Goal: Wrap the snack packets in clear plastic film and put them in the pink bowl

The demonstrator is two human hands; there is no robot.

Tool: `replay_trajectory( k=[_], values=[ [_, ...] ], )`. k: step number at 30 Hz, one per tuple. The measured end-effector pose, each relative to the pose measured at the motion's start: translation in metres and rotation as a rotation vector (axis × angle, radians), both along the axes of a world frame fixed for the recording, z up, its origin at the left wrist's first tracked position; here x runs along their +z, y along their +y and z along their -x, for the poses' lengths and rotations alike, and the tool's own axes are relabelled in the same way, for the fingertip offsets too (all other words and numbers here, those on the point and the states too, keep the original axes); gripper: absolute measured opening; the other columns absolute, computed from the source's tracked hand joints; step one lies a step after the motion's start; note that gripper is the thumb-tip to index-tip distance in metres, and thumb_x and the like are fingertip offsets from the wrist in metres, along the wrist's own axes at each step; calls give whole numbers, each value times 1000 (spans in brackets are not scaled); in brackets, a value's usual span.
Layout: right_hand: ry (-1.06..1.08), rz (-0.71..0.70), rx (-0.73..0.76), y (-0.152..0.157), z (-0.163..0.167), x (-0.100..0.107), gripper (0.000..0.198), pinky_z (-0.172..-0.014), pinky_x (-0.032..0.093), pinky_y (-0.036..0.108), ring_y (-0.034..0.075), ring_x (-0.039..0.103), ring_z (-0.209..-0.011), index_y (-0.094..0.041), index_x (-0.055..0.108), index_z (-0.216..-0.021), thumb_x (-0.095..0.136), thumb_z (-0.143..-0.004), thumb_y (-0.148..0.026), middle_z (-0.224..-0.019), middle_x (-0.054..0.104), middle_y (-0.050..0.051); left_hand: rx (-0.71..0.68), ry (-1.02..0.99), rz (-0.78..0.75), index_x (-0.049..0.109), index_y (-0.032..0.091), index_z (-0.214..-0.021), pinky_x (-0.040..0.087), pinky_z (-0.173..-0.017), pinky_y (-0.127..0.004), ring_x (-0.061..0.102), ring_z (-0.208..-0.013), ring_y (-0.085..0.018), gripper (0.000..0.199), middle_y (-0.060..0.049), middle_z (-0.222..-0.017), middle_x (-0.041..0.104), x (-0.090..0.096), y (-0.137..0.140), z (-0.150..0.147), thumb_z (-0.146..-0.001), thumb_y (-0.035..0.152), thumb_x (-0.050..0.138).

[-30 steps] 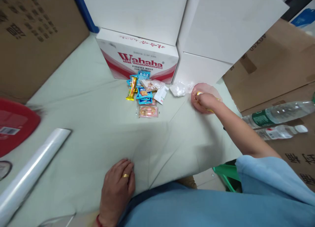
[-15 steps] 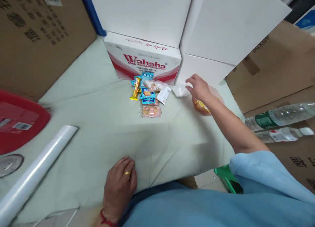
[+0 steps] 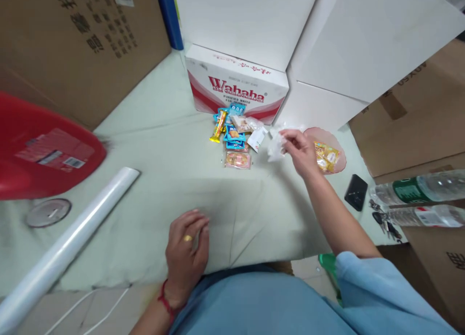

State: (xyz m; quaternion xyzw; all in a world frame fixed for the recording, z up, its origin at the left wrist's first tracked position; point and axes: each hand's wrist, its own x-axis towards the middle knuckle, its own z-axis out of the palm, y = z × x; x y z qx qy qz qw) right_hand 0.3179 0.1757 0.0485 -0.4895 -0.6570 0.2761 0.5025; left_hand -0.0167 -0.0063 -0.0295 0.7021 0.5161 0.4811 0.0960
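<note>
My right hand [image 3: 301, 153] pinches a crumpled translucent plastic bag [image 3: 276, 145] just above the table. Beside that hand, partly behind it, is a pink scalloped dish [image 3: 337, 142] with yellow-wrapped snacks [image 3: 326, 158] in it. Left of the bag lies a small pile of packaged snacks: blue packets [image 3: 234, 137], a yellow stick-shaped packet [image 3: 218, 126], a white packet [image 3: 257, 138] and a clear-wrapped biscuit [image 3: 238, 159]. Near the front edge, my left hand [image 3: 187, 247] is loosely curled over the table, thumb apart from the fingers, holding nothing.
Behind the snacks stands a Wahaha water carton [image 3: 238, 87] with white boxes around it. A red container [image 3: 47, 151], a round lid [image 3: 49, 213] and a long plastic-film roll [image 3: 72, 243] are at left. Right are a black phone [image 3: 356, 192], keys [image 3: 385, 223] and bottles [image 3: 417, 190].
My right hand has closed on the plastic bag and lifted it toward me. My left hand has risen slightly, its thumb parting from the fingers. The view has shifted, showing the phone and keys.
</note>
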Motion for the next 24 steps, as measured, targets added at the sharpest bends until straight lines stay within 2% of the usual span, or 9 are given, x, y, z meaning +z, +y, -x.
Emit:
replay_trajectory(
  k=[2,4,7,9,13,15,19,21,24],
  values=[
    [274,161,47,-30,20,-21,26,-75,55,31,20,66,-95,-27,73,-96,80,-87,-51,-126,73,5,-42,-136,123,70,24,-114,58,-94,-35,67,-109,-19,19,-6,-113,66,10,22,-19,-102,16,58],
    [451,275,59,-52,41,-45,29,-81,55,31,21,68,-100,-25,74,-92,87,-81,-49,-128,74,6,-127,-322,245,68,25,-116,59,-76,-27,67,-100,-17,16,-6,-115,63,15,49,-44,-104,25,58],
    [580,321,38,-70,64,-75,34,-90,54,34,23,67,-110,-24,73,-88,90,-76,-51,-131,73,9,-228,-517,350,61,23,-125,54,-63,-24,66,-87,-14,34,-8,-121,59,8,83,-77,-95,36,71],
    [583,311,28,-73,71,-87,37,-93,53,36,25,66,-115,-24,72,-88,89,-75,-54,-133,71,10,-270,-534,377,64,21,-119,50,-62,-24,63,-80,-13,38,-7,-114,61,-2,95,-90,-86,34,79],
    [518,349,61,-70,70,-93,41,-90,53,36,24,66,-111,-23,67,-88,88,-75,-56,-139,67,12,-259,-537,444,70,20,-90,46,-68,-26,58,-69,-13,8,-1,-82,65,-18,100,-90,-90,28,71],
    [524,388,57,-69,69,-92,44,-87,55,35,23,66,-106,-25,64,-93,85,-78,-60,-140,66,11,-224,-628,498,71,20,-87,45,-67,-26,58,-68,-13,12,0,-77,66,-21,98,-86,-90,32,71],
    [513,397,1,-73,73,-90,58,-88,56,35,22,66,-104,-28,61,-119,72,-84,-73,-138,66,10,-161,-741,545,70,20,-86,45,-67,-25,59,-69,-13,21,0,-77,69,-20,98,-83,-86,39,77],
    [416,384,-29,-77,75,-90,65,-87,56,34,22,65,-102,-28,61,-125,82,-76,-66,-126,69,8,-186,-759,560,70,19,-86,46,-66,-25,59,-68,-13,25,0,-77,69,-18,99,-84,-83,42,80],
    [386,446,-92,-78,71,-92,56,-74,52,30,18,61,-82,-25,67,-115,90,-71,-51,-96,69,2,-207,-921,626,68,20,-83,41,-59,-24,52,-60,-10,35,4,-68,62,-16,102,-81,-78,49,85]
  ],
)
